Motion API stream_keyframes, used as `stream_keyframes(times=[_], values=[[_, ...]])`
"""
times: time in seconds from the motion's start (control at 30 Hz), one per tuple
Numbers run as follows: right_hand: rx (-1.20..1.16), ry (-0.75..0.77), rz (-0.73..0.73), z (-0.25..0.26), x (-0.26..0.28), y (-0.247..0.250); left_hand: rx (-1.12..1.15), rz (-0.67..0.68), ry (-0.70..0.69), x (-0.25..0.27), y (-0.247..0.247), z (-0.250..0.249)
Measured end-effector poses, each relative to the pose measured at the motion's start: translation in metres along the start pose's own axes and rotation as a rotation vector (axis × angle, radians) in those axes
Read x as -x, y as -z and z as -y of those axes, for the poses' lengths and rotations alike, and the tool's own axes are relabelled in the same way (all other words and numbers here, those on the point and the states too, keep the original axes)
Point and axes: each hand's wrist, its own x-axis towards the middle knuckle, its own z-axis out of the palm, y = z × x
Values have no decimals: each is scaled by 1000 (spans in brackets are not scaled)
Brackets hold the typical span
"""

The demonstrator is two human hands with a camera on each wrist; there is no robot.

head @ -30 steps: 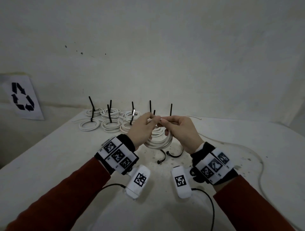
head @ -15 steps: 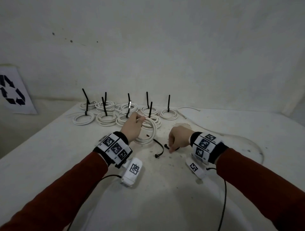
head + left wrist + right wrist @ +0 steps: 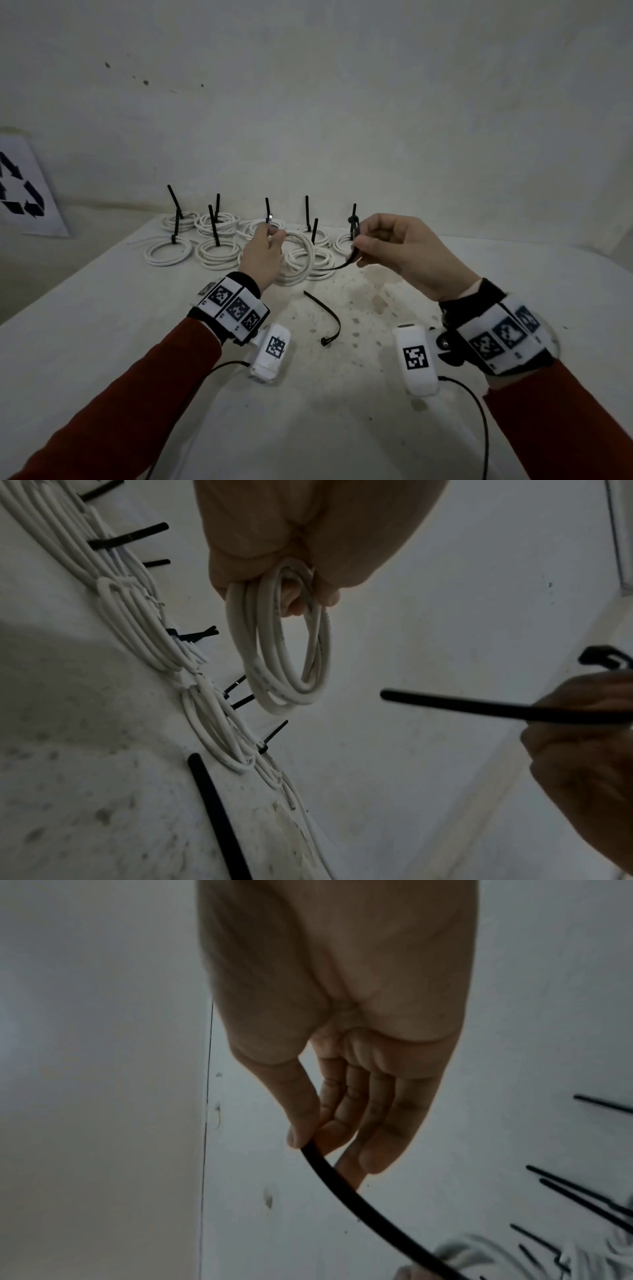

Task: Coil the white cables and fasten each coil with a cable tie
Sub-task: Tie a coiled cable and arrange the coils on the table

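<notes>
My left hand (image 3: 262,255) is lifted off the table (image 3: 102,325), its fingers (image 3: 294,603) curled through the top of an untied white cable coil (image 3: 301,260) — the loops hang down below the knuckles and swing free, touching nothing underneath as far as I can tell. In the left wrist view the coil (image 3: 284,653) hangs from the fingers as a narrow oval of several turns.

My right hand (image 3: 404,255) is also raised, well to the right of the coil. Its thumb and forefinger pinch a black cable tie (image 3: 347,261) near its head end, which sticks up above the fingertips; the remaining fingers (image 3: 394,1123) lie loosely extended. From the pinch the strap (image 3: 346,1185) curves down and toward the coil, its free tip (image 3: 387,695) near the hanging loops but not touching them.

A second black cable tie (image 3: 330,318) lies curved on the table, below and between both hands.

Beyond my left fingertips sits a cluster of finished coils (image 3: 212,240), each bound with a black tie whose tail stands up. A recycling sign (image 3: 20,192) leans against the wall far to the left.
</notes>
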Motion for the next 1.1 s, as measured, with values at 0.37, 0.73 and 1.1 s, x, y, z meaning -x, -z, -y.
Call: stream_keyframes(times=[0.37, 0.73, 1.1], values=[[544, 413, -358, -50, -34, -36, 217, 80, -189, 26, -2, -44], [-46, 187, -329, -44, -51, -28, 184, 257, -307, 25, -2, -46], [-284, -136, -162, -35, -50, -16, 357, 349, -179, 26, -13, -49]])
